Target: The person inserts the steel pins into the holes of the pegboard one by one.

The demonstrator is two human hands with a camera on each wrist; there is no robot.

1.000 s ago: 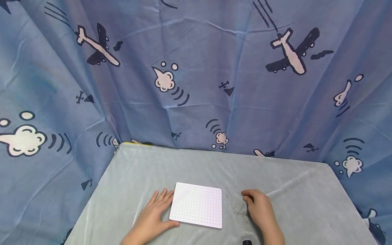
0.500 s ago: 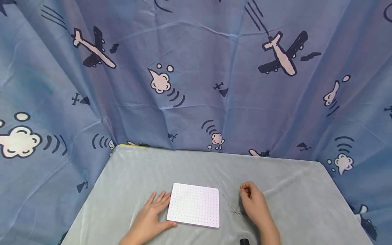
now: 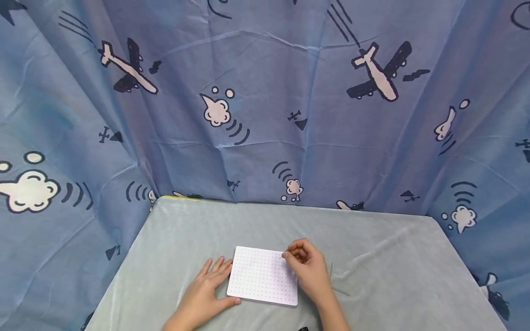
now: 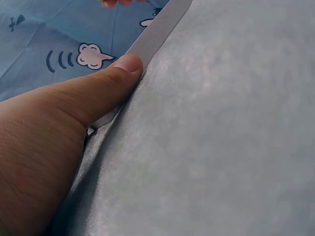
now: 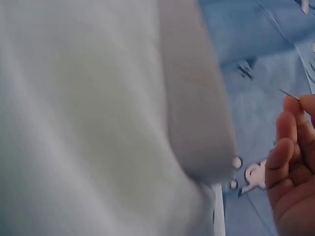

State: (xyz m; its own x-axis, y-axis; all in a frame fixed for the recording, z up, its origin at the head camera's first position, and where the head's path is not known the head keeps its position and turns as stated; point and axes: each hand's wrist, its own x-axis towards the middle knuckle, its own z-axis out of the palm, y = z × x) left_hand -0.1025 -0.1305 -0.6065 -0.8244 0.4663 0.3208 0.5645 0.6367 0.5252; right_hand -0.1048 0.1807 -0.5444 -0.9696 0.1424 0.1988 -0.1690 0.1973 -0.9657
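A white board [image 3: 261, 278] with a grid of small dots or holes lies on the table. My left hand [image 3: 204, 292] rests at its left side, fingers spread and fairly straight. In the left wrist view, the thumb [image 4: 129, 64] presses against the board's edge [image 4: 157, 32]. My right hand [image 3: 307, 266] is over the board's far right corner and pinches a thin pin-like stick between thumb and fingertip. The tip of that thin stick [image 5: 288, 94] sticks out in the right wrist view, where the other fingers curl in. The right hand covers part of the board's right edge.
Right of my right forearm lie more thin sticks [image 3: 341, 292] on the grey cloth-covered table [image 3: 393, 266]. A black object [image 3: 303, 329] shows at the bottom edge of the head view. A blue patterned curtain [image 3: 256, 115] stands behind the table.
My right hand has lifted a thin stick from beside the board and moved left over the board's far right corner. The left hand has stayed at the board's left side.
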